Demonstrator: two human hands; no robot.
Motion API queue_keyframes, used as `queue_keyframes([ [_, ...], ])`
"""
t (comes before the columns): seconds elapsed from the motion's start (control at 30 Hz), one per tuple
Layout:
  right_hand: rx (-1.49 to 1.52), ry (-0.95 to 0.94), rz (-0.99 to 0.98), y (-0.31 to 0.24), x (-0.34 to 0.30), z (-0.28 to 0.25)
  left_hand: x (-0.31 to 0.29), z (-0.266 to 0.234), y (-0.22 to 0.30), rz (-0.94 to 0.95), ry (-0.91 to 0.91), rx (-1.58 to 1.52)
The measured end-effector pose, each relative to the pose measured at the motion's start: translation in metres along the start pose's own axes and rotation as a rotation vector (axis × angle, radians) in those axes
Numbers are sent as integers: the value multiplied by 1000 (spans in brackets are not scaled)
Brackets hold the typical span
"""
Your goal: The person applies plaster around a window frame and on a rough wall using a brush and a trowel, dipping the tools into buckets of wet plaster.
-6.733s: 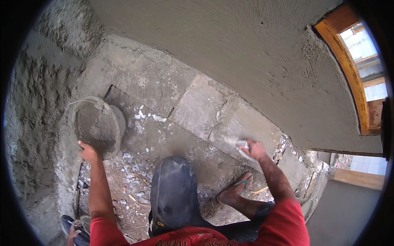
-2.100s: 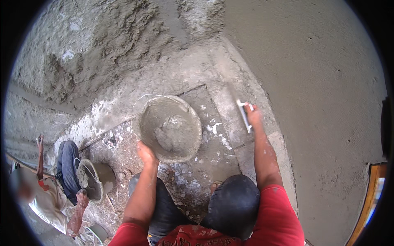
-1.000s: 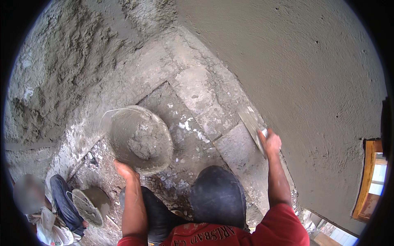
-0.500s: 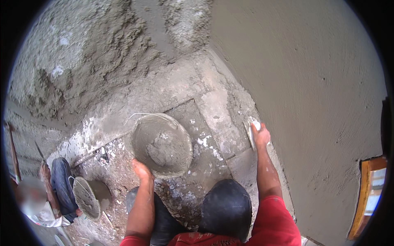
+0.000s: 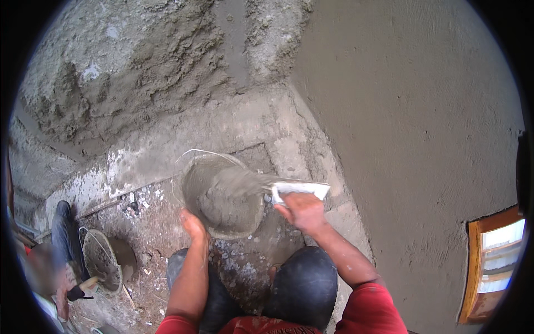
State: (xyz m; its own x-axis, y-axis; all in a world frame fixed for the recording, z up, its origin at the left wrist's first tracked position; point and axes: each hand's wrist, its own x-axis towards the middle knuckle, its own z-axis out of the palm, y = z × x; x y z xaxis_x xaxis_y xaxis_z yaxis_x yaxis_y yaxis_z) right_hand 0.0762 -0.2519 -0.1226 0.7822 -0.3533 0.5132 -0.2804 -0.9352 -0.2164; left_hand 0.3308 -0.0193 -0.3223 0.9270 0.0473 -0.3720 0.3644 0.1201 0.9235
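Note:
My left hand (image 5: pixel 194 225) is closed on the near left rim of a mortar bucket (image 5: pixel 261 214), steadying it against the ground in front of my knees. Wet grey mortar (image 5: pixel 222 207) lies heaped inside, and the bucket's thin wire handle rests at the far side. My right hand (image 5: pixel 305 210) grips the white handle of a plastering float (image 5: pixel 325 189), held just right of the bucket's rim. A blurred streak of grey mortar (image 5: pixel 245 181) stretches from the float's left end into the bucket. My right thumb shows below the handle; the other fingers are mostly wrapped round it.
A smooth plastered wall (image 5: pixel 406 111) rises on the right, with a wood-framed window (image 5: pixel 473 267) low in it. Rough mortar covers another wall (image 5: pixel 139 72) ahead. At left a co-worker (image 5: pixel 64 250) is beside a second bucket (image 5: pixel 125 259), where a wooden-handled tool (image 5: pixel 89 283) shows.
My right hand has swung the float from the foot of the right wall leftward to the bucket. The left hand stays on the rim. A wooden-handled tool now shows at the co-worker's bucket.

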Motion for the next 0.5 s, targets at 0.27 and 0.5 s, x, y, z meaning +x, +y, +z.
queue_keyframes([
  [0.27,87,66,674,39,-81,-3,-22,-6,43,-60,-70,-24],
  [0.5,42,-164,1394,105,-264,-37,-109,131,111,975,-330,580],
])
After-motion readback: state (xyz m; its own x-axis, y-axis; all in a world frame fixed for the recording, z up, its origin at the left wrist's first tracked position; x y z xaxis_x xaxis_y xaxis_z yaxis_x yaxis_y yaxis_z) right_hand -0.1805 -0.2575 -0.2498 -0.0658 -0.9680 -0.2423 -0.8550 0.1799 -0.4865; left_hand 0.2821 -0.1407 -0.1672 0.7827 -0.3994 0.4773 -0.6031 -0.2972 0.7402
